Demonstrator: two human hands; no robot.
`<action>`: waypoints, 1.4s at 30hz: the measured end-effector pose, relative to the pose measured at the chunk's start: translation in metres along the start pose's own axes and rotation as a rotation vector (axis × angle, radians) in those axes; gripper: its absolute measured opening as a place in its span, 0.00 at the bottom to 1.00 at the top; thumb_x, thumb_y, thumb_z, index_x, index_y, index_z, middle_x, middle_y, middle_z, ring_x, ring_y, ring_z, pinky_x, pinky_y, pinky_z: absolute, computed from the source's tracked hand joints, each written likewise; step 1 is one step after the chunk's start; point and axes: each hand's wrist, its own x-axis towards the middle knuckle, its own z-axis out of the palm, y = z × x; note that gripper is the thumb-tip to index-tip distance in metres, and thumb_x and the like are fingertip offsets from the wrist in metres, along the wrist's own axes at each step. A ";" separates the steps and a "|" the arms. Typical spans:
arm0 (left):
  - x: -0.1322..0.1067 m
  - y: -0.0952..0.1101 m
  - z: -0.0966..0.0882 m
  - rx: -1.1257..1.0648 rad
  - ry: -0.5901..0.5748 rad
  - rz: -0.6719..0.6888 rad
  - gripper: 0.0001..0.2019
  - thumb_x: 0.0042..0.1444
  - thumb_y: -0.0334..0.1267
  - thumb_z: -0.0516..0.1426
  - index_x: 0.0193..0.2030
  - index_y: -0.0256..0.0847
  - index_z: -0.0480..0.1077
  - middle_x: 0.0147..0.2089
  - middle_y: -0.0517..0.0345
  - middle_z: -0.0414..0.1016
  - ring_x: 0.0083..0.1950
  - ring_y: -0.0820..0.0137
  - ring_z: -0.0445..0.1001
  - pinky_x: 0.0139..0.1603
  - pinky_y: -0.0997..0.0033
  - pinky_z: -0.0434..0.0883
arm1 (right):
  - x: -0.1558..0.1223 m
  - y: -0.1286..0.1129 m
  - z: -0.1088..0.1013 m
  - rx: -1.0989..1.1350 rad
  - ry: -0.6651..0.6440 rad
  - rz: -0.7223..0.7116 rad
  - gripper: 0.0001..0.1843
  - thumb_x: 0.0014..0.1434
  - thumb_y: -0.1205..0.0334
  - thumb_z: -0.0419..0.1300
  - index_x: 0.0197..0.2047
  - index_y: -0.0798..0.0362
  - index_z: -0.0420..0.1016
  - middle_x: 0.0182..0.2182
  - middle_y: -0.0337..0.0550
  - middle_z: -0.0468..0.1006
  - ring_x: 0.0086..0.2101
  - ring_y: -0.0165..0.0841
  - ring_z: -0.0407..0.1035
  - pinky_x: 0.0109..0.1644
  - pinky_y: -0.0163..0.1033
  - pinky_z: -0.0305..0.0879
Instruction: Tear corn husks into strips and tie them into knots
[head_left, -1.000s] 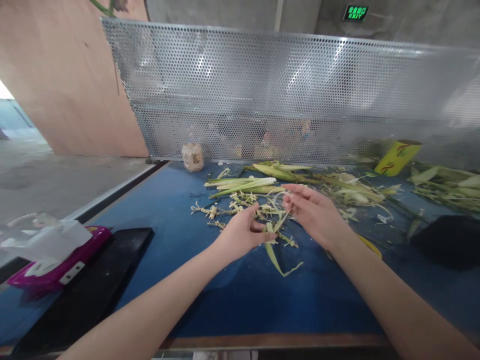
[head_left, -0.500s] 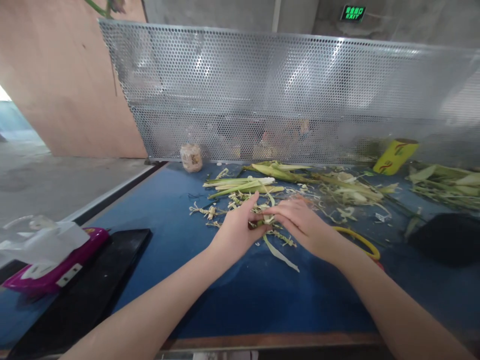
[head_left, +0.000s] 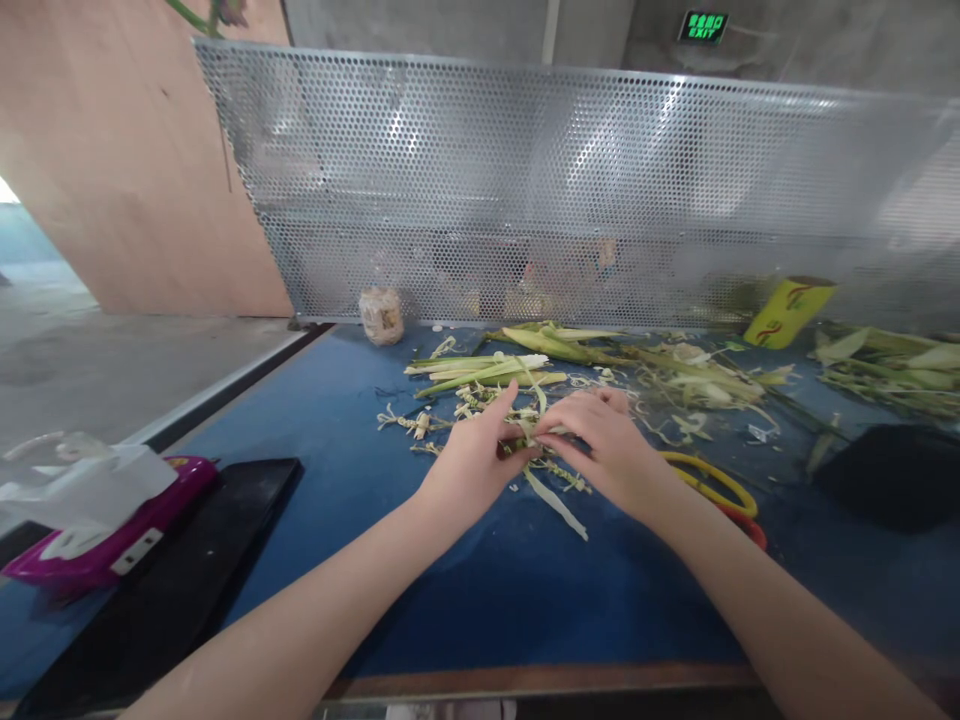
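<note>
My left hand [head_left: 476, 450] is closed, its thumb and fingers pinching pale green corn husk strips [head_left: 556, 505] over the middle of the table. Close beside it, my right hand [head_left: 592, 435] pinches the same strips between thumb and fingertips. One strip end hangs toward me and another sticks up behind the fingers. Partly hidden under and behind the hands lie several braided husk pieces [head_left: 412, 423]. Beyond them is a bundle of cut green husk leaves [head_left: 484, 370].
A blue table [head_left: 420, 620] carries husk scraps [head_left: 697, 375], a yellow cylinder [head_left: 787, 312], yellow and red rings [head_left: 716, 480], a black object [head_left: 885, 480], a wrapped roll [head_left: 382, 316], a magenta tissue box [head_left: 112, 540] and a black tray [head_left: 180, 580]. Behind stands a perforated metal screen [head_left: 480, 170].
My right fingers have curled in and drawn closer to the left fingertips on the husk strip. The hanging strip end has shifted slightly left. My left hand has barely moved.
</note>
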 end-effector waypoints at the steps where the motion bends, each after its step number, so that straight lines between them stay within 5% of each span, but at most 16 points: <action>1: 0.000 0.000 0.000 0.010 -0.001 0.012 0.31 0.50 0.36 0.56 0.62 0.39 0.53 0.38 0.55 0.79 0.37 0.66 0.75 0.41 0.68 0.67 | 0.000 -0.001 0.001 0.000 0.018 -0.006 0.03 0.59 0.65 0.53 0.35 0.50 0.67 0.32 0.40 0.75 0.35 0.33 0.66 0.41 0.40 0.52; 18: 0.001 0.000 0.001 0.102 -0.003 0.024 0.31 0.48 0.32 0.53 0.62 0.37 0.52 0.30 0.60 0.77 0.30 0.70 0.72 0.34 0.73 0.65 | 0.001 -0.012 0.010 -0.074 0.048 -0.002 0.08 0.56 0.70 0.52 0.26 0.52 0.62 0.25 0.39 0.72 0.29 0.32 0.65 0.38 0.40 0.49; 33: -0.002 -0.005 0.002 0.135 -0.017 0.065 0.33 0.49 0.30 0.51 0.64 0.31 0.49 0.38 0.54 0.79 0.36 0.65 0.74 0.37 0.70 0.67 | 0.004 -0.016 0.014 0.113 0.035 0.165 0.07 0.53 0.71 0.55 0.25 0.52 0.65 0.24 0.35 0.75 0.26 0.29 0.66 0.40 0.40 0.50; 42: 0.001 -0.004 0.002 0.093 0.024 0.046 0.32 0.50 0.32 0.53 0.63 0.33 0.50 0.40 0.53 0.79 0.39 0.66 0.76 0.40 0.70 0.69 | 0.000 -0.010 0.017 0.036 0.197 0.064 0.04 0.55 0.69 0.57 0.29 0.52 0.70 0.29 0.40 0.77 0.32 0.33 0.70 0.40 0.41 0.53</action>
